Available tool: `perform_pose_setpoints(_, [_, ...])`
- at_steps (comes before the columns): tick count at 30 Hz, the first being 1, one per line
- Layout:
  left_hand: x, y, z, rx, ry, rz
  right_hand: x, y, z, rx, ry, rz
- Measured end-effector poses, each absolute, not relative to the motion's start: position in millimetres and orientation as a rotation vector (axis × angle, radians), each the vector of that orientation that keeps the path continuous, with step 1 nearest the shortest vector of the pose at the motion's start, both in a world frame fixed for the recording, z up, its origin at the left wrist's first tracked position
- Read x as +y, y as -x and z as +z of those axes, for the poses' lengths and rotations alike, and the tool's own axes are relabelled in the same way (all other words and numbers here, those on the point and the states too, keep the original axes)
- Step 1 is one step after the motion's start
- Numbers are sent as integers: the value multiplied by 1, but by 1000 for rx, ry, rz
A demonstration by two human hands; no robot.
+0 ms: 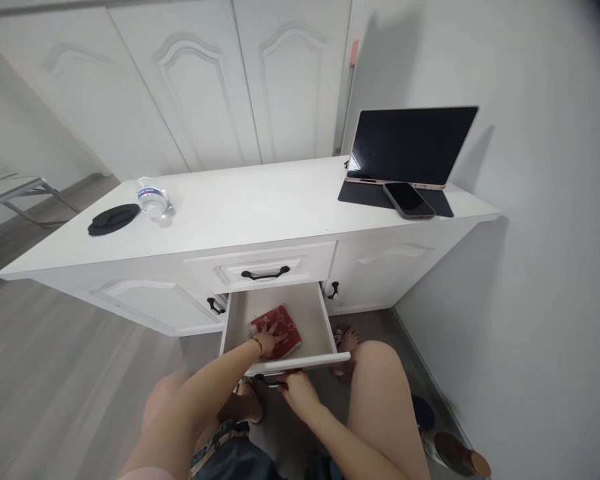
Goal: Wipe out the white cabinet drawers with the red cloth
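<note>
The lower drawer (325, 323) of a white cabinet stands pulled out. A red patterned booklet or pouch (289, 328) lies on its floor. My left hand (267, 340) rests on top of that red thing with its fingers spread flat, and a thin bracelet sits on the wrist. My right hand (296, 392) is curled round the black handle (267, 381) on the drawer's front edge. My bare knees are on either side, below the drawer.
The cabinet top (260, 207) carries a propped tablet (410, 143) on a dark mat, a phone (409, 200), a lying water bottle (151, 195) and a black cloth (113, 219). A shut upper drawer (265, 273) sits above. A white wall stands close on the right, with footwear (460, 453) by it.
</note>
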State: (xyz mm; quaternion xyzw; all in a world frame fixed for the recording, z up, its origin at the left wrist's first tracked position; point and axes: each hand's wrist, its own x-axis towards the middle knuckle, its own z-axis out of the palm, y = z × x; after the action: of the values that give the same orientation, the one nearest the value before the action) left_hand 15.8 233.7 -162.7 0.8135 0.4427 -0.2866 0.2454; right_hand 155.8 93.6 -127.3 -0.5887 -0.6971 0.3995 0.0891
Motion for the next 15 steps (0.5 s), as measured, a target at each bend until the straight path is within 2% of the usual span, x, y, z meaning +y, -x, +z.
perform_pose_setpoints(4, [233, -32, -163, 1095, -2286, -861, 95, -154, -128, -2081, 1790, 1181])
perform_pose_setpoints(15, [236, -70, -176, 894, -2399, -772, 97, -153, -126, -2153, 1817, 1173])
